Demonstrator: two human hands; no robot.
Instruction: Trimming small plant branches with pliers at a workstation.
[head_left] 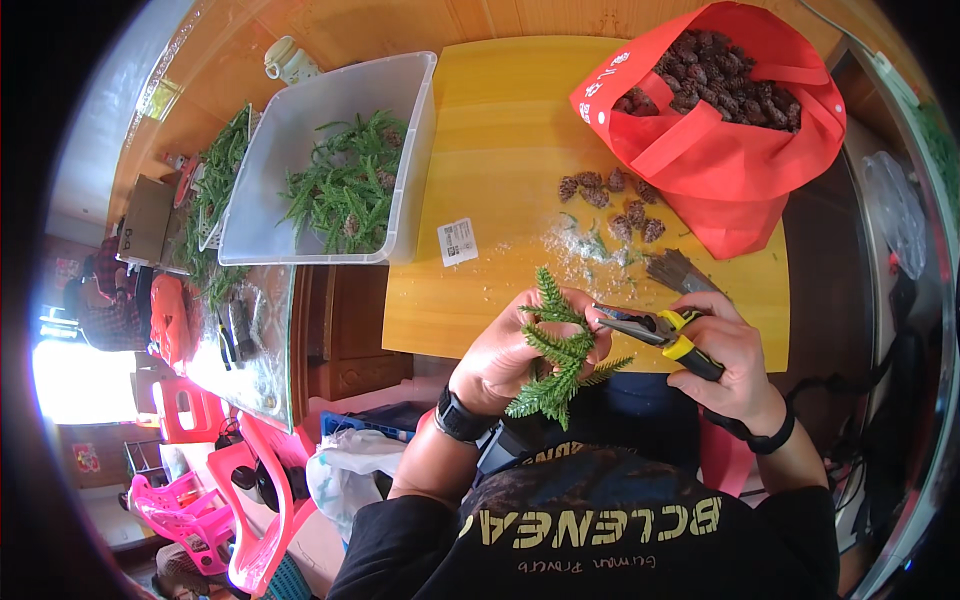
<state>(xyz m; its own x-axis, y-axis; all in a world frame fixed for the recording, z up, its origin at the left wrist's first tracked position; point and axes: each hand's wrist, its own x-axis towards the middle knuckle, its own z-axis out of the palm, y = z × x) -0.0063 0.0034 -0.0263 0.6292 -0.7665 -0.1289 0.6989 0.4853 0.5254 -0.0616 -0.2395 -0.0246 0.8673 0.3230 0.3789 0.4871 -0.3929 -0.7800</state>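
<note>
My left hand [492, 358] is closed on a green artificial pine sprig [562, 368], its needled branches hanging down in front of my shirt. My right hand [738, 350] grips long-nose pliers [695, 354] with yellow and black handles. The plier jaws point left and reach the left fingertips at the sprig's upper part. Whether they bite on anything there is too small to tell. Just beyond my hands lie several small brown pine cones [635, 212] and a bundle of thin brown stems or wires [684, 272] on the yellow table [490, 130].
At the far right stands a red bag [740, 170] full of pine cones. A clear plastic bin [412, 165] holding finished-looking green sprigs is at the far left. White crumbs and a printed label [458, 242] lie on the table. Pink stools [262, 500] stand at lower left.
</note>
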